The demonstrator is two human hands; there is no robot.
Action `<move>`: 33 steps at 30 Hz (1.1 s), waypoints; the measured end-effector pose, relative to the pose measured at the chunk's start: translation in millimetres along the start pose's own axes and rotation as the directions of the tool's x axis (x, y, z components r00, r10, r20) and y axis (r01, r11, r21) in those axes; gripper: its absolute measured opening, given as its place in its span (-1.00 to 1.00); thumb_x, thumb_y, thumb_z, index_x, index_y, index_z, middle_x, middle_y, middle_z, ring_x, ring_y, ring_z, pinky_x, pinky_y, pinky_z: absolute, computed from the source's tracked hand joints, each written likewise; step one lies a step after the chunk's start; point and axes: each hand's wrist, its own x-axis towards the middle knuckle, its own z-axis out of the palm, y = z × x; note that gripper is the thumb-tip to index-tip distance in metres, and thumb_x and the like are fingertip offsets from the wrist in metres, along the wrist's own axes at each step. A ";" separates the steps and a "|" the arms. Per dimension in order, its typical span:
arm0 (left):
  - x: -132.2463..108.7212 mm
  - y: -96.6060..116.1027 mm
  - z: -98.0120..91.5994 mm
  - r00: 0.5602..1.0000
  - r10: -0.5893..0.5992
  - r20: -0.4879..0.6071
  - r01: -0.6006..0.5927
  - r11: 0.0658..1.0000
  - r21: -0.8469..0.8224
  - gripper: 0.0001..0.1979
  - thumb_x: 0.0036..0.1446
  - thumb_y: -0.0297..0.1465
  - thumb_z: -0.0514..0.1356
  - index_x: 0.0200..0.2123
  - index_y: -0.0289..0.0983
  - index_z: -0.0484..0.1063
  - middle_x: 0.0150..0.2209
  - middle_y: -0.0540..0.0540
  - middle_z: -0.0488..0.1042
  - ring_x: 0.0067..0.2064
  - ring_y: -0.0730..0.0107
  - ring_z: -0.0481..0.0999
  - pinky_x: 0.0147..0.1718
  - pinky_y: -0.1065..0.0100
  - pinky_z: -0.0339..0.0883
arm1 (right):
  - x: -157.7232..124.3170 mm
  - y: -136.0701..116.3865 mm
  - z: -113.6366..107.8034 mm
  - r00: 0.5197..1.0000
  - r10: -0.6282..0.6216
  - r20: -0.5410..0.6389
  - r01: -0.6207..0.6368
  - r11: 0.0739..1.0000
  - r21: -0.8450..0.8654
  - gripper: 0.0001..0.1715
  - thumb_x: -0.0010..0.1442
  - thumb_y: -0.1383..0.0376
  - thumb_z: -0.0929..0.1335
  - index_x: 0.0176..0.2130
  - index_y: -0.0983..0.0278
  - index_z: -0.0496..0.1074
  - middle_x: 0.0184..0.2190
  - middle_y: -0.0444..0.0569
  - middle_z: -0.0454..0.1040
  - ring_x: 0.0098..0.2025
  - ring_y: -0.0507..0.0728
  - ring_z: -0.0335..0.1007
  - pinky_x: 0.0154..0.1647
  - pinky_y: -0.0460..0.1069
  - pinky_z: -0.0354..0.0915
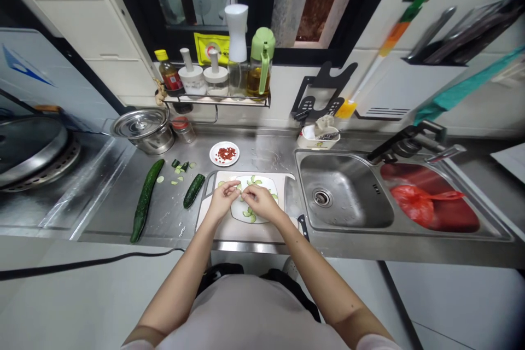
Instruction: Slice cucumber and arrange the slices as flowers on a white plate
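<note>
A white plate [266,183] with several thin cucumber slices [249,213] along its rim lies on a pale cutting board [229,228] at the counter's front edge. My left hand [222,199] and my right hand [260,201] meet over the plate's left part, fingers pinched together on a cucumber slice [240,189]. A black knife handle [303,226] sticks out beside my right wrist. Left of the board lie a cut cucumber piece [193,190] and a long whole cucumber [146,198].
A small dish of red bits [224,153], cucumber scraps [180,166], a lidded steel pot [143,129] and a jar stand behind. A rack holds bottles [246,60]. The sink [340,197] is to the right, with a red bag [414,202] in a basin. The stove [33,153] is at the left.
</note>
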 end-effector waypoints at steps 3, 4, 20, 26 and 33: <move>8.9 -16.9 -8.4 0.999 -0.031 0.022 0.031 0.999 0.020 -0.56 -0.19 -0.26 0.34 -0.19 -0.32 0.51 -0.47 0.02 0.38 -0.42 0.50 0.36 -0.35 0.42 0.25 | 4.7 9.4 9.9 0.996 0.052 0.074 -0.051 0.999 -0.019 -0.84 0.22 0.32 0.29 -0.37 0.26 0.44 -0.44 -0.13 0.45 -0.38 0.03 0.30 -0.33 -0.09 0.13; 11.5 -22.3 -10.8 0.999 -0.044 0.030 0.043 0.999 0.022 -0.57 -0.20 -0.27 0.35 -0.20 -0.33 0.51 -0.48 0.03 0.38 -0.43 0.51 0.36 -0.36 0.43 0.25 | 5.8 11.9 12.9 0.993 0.072 0.094 -0.070 0.997 -0.031 -0.84 0.22 0.32 0.29 -0.37 0.26 0.44 -0.44 -0.13 0.46 -0.39 0.03 0.30 -0.34 -0.10 0.12; 35.0 -58.9 -17.3 0.998 -0.045 0.052 0.028 0.958 0.286 -0.68 -0.10 -0.44 0.27 -0.18 -0.29 0.52 -0.52 0.06 0.36 -0.45 0.49 0.38 -0.33 0.42 0.28 | 14.4 29.4 31.3 0.951 0.247 0.188 -0.208 0.957 -0.203 -0.82 0.23 0.34 0.28 -0.28 0.25 0.49 -0.37 -0.09 0.54 -0.34 0.05 0.37 -0.37 -0.11 0.09; 41.1 -58.2 -15.5 0.998 -0.019 0.054 -0.011 0.865 0.501 -0.66 -0.02 -0.49 0.21 -0.11 -0.25 0.52 -0.46 0.01 0.45 -0.40 0.41 0.44 -0.25 0.37 0.30 | 20.5 36.6 35.3 0.936 0.298 0.186 -0.239 0.928 -0.285 -0.81 0.26 0.31 0.27 -0.24 0.24 0.48 -0.33 -0.05 0.54 -0.30 0.08 0.40 -0.37 -0.10 0.07; 42.2 -47.4 -10.1 0.998 0.009 0.060 -0.050 0.672 0.739 -0.66 0.08 -0.49 0.16 -0.05 -0.20 0.51 -0.29 -0.09 0.55 -0.23 0.28 0.49 -0.18 0.32 0.27 | 25.1 38.6 39.7 0.939 0.290 0.183 -0.200 0.898 -0.392 -0.78 0.30 0.30 0.24 -0.22 0.25 0.46 -0.22 0.03 0.54 -0.20 0.12 0.41 -0.30 -0.07 0.11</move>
